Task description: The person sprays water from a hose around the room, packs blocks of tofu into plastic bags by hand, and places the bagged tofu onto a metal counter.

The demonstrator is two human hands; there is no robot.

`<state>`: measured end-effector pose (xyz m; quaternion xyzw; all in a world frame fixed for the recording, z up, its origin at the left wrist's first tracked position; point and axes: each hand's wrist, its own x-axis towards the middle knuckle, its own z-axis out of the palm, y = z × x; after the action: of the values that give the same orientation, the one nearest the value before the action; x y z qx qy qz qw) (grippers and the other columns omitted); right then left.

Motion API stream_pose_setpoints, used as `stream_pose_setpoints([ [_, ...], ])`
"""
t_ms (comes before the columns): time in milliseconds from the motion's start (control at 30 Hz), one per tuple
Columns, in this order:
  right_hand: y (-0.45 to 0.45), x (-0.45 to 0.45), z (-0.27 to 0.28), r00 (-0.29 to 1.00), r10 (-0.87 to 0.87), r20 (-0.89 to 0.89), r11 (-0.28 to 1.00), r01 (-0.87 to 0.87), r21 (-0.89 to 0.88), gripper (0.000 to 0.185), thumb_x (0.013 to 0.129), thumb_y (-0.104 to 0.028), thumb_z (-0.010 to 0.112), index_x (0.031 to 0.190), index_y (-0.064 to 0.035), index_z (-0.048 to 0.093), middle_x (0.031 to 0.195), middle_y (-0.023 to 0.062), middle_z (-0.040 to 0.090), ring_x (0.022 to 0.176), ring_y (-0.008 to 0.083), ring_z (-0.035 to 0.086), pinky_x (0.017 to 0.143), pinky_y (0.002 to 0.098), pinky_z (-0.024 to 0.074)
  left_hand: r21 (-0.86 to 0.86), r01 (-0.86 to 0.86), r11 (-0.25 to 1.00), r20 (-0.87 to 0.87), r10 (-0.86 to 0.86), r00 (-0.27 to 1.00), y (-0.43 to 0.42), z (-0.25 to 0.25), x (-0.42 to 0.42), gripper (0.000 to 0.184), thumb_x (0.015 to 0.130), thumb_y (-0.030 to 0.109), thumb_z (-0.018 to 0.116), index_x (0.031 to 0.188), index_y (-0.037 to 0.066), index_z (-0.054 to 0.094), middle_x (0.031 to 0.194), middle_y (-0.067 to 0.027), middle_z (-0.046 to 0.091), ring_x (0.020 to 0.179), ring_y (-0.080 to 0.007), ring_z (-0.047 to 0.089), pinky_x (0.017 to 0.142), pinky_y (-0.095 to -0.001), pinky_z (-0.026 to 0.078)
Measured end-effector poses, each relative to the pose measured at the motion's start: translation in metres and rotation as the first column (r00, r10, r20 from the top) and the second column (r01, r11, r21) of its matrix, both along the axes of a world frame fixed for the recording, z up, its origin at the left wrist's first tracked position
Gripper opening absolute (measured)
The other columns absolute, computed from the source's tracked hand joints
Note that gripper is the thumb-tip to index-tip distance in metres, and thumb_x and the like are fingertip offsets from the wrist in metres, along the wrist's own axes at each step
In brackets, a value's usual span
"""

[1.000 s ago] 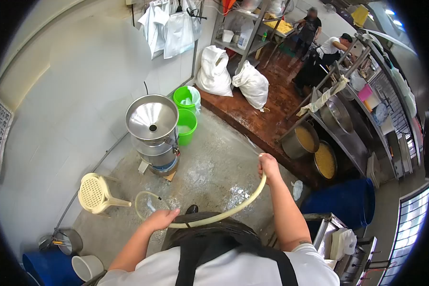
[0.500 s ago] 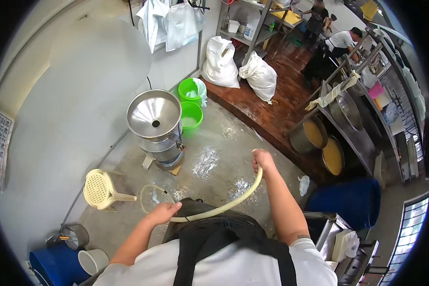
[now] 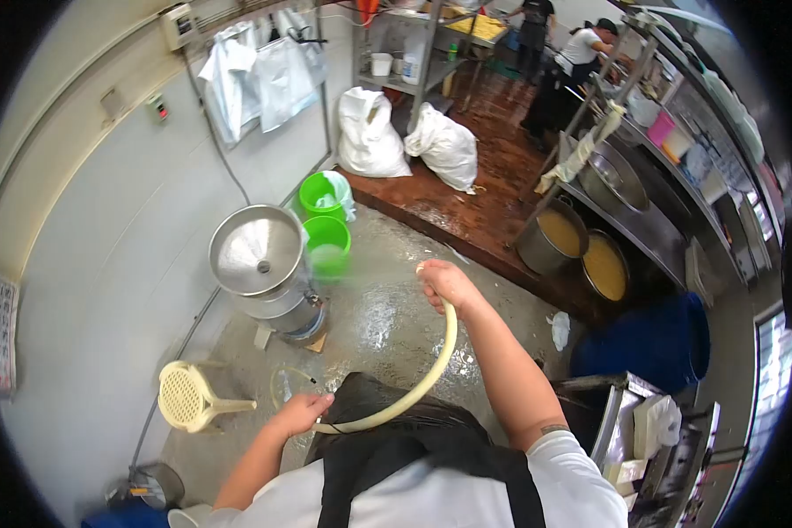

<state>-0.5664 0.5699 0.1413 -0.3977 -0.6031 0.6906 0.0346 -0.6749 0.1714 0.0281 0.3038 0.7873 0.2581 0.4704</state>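
A thick cream-coloured hose (image 3: pixel 420 391) curves in front of my body from one hand to the other. My right hand (image 3: pixel 445 287) is closed round its outlet end, which points left. A faint blurred spray of water (image 3: pixel 370 271) runs from there toward the lower green bucket (image 3: pixel 327 246). Lower down, my left hand (image 3: pixel 300 414) wraps round the hose near my apron, thumb on top. Left of the spray stands a steel machine (image 3: pixel 283 314) topped by a wide funnel-like bowl (image 3: pixel 246 255). Beneath the hose, the concrete floor (image 3: pixel 374 308) looks wet and shiny.
A cream plastic stool (image 3: pixel 185 396) stands at left. Two white sacks (image 3: pixel 370 136) rest on the raised red floor (image 3: pixel 396 187). Large pots (image 3: pixel 561 231) of yellowish liquid sit under the right shelf, above a blue barrel (image 3: pixel 647 343). People work at the back.
My right hand has moved left and slightly up with the hose end. Spray now shows toward the green bucket. The view has shifted, showing more of the left wall.
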Motion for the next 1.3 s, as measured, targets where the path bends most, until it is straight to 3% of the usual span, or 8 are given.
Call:
stream_pose_setpoints([
  [233,0.082,0.096,-0.137,0.803,-0.584,-0.122,0.787,0.597,0.155,0.015,0.099,-0.029,0.052,0.095,-0.0147,0.054,0.063,0.0044,0.049,0.046,0.0191,0.045,0.040,0.0377,0.0378,0.032,-0.251,0.967,-0.062,0.253,0.966,0.020,-0.026,-0.006,0.077,0.104,0.065,0.039,0.088,-0.001,0.076,0.086,-0.0243,0.074,0.088,-0.0395,0.071,0.084,-0.0476,0.053],
  [367,0.087,0.152,-0.171,0.796,-0.596,-0.104,0.756,0.600,0.262,0.017,0.098,-0.026,0.051,0.092,-0.0111,0.056,0.062,0.0050,0.049,0.045,0.0194,0.046,0.041,0.0363,0.0371,0.129,-0.170,0.977,-0.176,0.192,0.966,0.036,-0.021,-0.003,0.077,0.104,0.064,0.039,0.089,-0.001,0.077,0.088,-0.0263,0.074,0.093,-0.0419,0.072,0.086,-0.0482,0.053],
  [600,0.058,0.199,-0.169,0.595,-0.804,-0.025,0.588,0.788,-0.183,0.011,0.097,-0.022,0.052,0.097,-0.0108,0.051,0.065,0.0058,0.049,0.048,0.0186,0.046,0.042,0.0334,0.0388,0.111,-0.013,0.994,-0.170,0.032,0.985,0.062,-0.027,-0.014,0.074,0.102,0.066,0.043,0.094,0.001,0.076,0.089,-0.0251,0.074,0.093,-0.0422,0.072,0.084,-0.0494,0.053],
  [700,0.043,0.205,-0.165,0.320,-0.943,0.095,0.246,0.859,-0.449,0.016,0.101,-0.023,0.050,0.106,-0.0099,0.043,0.074,0.0071,0.049,0.053,0.0181,0.047,0.044,0.0321,0.0410,0.096,0.110,0.989,-0.107,-0.099,0.989,0.086,-0.018,-0.007,0.071,0.101,0.066,0.045,0.097,0.002,0.075,0.090,-0.0227,0.074,0.092,-0.0403,0.072,0.083,-0.0486,0.054],
  [800,0.025,0.194,-0.169,0.235,-0.971,0.049,0.182,0.853,-0.490,0.012,0.104,-0.018,0.047,0.107,-0.0072,0.042,0.083,0.0106,0.050,0.056,0.0203,0.048,0.045,0.0345,0.0437,0.123,0.255,0.959,-0.038,-0.253,0.967,0.120,0.028,0.004,0.064,0.102,0.063,0.048,0.101,0.004,0.073,0.086,-0.0202,0.073,0.087,-0.0361,0.071,0.079,-0.0456,0.054],
  [1000,-0.052,0.136,-0.115,0.816,-0.574,0.068,0.683,0.523,-0.510,0.031,0.109,-0.024,0.048,0.128,-0.0005,0.044,0.110,0.0232,0.062,0.084,0.0365,0.069,0.070,0.0478,0.0633,0.269,0.556,0.786,-0.224,-0.511,0.830,0.172,0.048,0.030,0.053,0.100,0.056,0.058,0.105,0.005,0.071,0.092,-0.0188,0.072,0.087,-0.0367,0.070,0.076,-0.0460,0.054],
  [1100,-0.049,0.135,-0.142,0.943,-0.328,-0.052,0.755,0.228,-0.615,0.032,0.110,-0.029,0.048,0.127,-0.0013,0.047,0.108,0.0225,0.064,0.086,0.0362,0.070,0.073,0.0466,0.0641,0.226,0.550,0.804,-0.308,-0.477,0.823,0.171,0.045,0.026,0.048,0.098,0.053,0.062,0.104,0.006,0.071,0.094,-0.0186,0.073,0.088,-0.0382,0.070,0.077,-0.0472,0.054],
  [1300,-0.037,0.155,-0.157,0.902,-0.405,0.148,0.820,0.430,-0.379,0.025,0.102,-0.025,0.056,0.103,-0.0016,0.064,0.098,0.0145,0.069,0.081,0.0298,0.070,0.079,0.0474,0.0592,0.214,0.493,0.843,-0.210,-0.453,0.866,0.141,0.054,-0.003,0.039,0.096,0.046,0.067,0.101,0.008,0.075,0.088,-0.0159,0.073,0.082,-0.0323,0.070,0.073,-0.0437,0.053],
])
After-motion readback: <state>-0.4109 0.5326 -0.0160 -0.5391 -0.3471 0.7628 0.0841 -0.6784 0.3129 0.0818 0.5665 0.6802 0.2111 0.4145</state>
